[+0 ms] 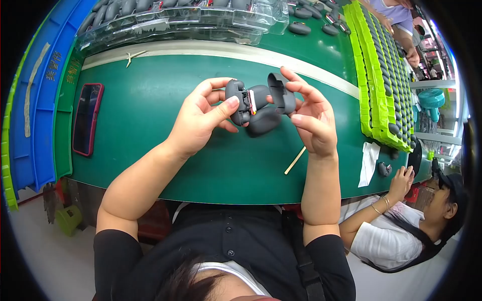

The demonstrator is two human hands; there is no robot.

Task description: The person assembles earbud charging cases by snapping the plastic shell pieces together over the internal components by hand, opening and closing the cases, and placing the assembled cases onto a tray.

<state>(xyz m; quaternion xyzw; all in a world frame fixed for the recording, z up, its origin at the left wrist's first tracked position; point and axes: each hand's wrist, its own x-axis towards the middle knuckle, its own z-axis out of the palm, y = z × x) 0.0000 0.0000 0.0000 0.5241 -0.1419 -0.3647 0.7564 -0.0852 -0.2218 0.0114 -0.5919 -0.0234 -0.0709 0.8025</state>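
Near the middle of the green table, my left hand (201, 113) grips a dark grey device part (237, 103) with exposed inner components and a white-and-red strip on its right side. My right hand (315, 118) holds a hollow dark grey shell (281, 94) between thumb and fingers, its open side showing. Between the hands are more dark rounded pieces (263, 120), the lower one blurred; whether they touch the held parts, I cannot tell. A thin wooden stick (295, 160) lies on the table beside my right wrist.
Clear plastic trays (175, 26) of grey parts stand at the back. Blue bins (37, 100) and a phone (88, 119) are at left. Lime trays (370, 75), a white cloth (369, 163) and a seated co-worker (391, 236) are at right; another person stands beyond.
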